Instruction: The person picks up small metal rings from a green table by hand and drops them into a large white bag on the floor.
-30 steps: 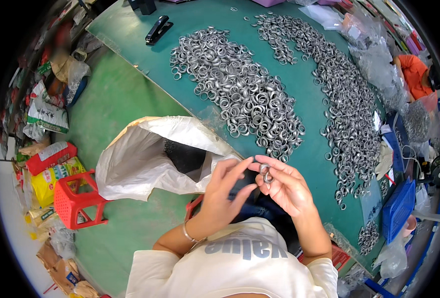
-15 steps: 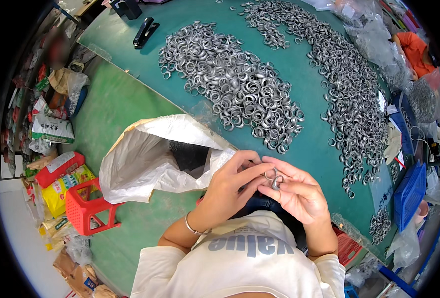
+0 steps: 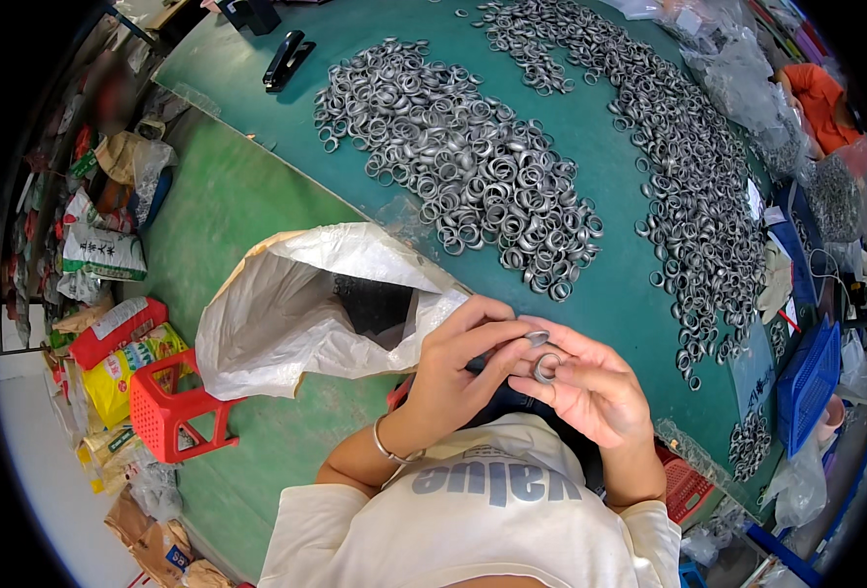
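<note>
Both hands are close together just above the near edge of the green table. My left hand [image 3: 463, 367] pinches a grey metal ring [image 3: 535, 338] between thumb and fingers, tilted so its outer band shows. In my right hand [image 3: 598, 384] another metal ring [image 3: 547, 367] is gripped between thumb and fingers, its round opening visible. Left of my hands stands a large white sack [image 3: 287, 323], its mouth gaping and dark contents inside. Beyond them a broad heap of grey rings [image 3: 473, 167] lies on the table [image 3: 610, 265].
A second long heap of rings [image 3: 693, 196] runs down the table's right side. A black stapler [image 3: 288, 61] lies at the far left. A red stool [image 3: 174, 407] stands on the floor near the sack. At right are a blue crate [image 3: 810, 387] and a person in orange [image 3: 820, 103].
The two rings, close together before, are now slightly apart. The left one has turned to show its outer side, and my right hand has shifted a little right and down.
</note>
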`<state>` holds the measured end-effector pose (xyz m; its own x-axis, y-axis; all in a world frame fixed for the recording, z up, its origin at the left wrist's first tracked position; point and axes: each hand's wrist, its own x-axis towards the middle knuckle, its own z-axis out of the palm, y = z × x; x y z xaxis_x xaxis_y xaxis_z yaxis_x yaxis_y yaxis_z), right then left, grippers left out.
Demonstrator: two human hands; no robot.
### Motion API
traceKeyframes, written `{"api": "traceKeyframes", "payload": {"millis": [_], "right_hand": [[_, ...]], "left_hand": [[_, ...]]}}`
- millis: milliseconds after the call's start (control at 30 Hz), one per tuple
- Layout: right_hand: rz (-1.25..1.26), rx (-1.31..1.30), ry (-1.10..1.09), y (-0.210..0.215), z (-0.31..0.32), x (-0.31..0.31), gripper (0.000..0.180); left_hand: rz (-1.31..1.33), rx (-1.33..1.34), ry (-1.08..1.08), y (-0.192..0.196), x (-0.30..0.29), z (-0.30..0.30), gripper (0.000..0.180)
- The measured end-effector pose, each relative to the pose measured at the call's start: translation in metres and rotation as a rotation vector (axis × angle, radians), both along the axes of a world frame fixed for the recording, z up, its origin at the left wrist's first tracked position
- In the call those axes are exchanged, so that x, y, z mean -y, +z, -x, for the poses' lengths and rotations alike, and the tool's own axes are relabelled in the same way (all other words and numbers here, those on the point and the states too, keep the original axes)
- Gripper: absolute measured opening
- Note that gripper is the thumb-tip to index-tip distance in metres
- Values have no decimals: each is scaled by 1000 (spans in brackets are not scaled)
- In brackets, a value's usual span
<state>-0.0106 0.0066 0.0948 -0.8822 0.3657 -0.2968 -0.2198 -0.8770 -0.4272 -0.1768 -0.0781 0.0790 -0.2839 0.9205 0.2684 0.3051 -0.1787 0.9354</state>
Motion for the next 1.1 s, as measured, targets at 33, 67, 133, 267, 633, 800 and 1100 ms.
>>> {"api": "traceKeyframes", "payload": {"millis": [33,67,133,267,633,800,1100], "right_hand": [[12,-19,-20,-2,0,0,45],[24,-38,-41,-4,1,0,42],[55,-72,-121,-10,2,0,35],[146,-72,-299,-14,10,0,11],[280,-220,-340,-11,13,4,11],[276,-268,-325,-9,12,4,12],[260,-298,-316,-10,18,3,10]], "left_hand": [[0,-13,-19,0,0,1,22],[-1,-26,-39,1,0,1,24],[-26,-25,-54,5,-2,0,32],[39,206,-76,0,2,-7,50],[-36,195,-112,-5,5,-13,28],[-70,156,-101,0,4,-15,25],[-82,140,-69,-1,5,-14,23]]}}
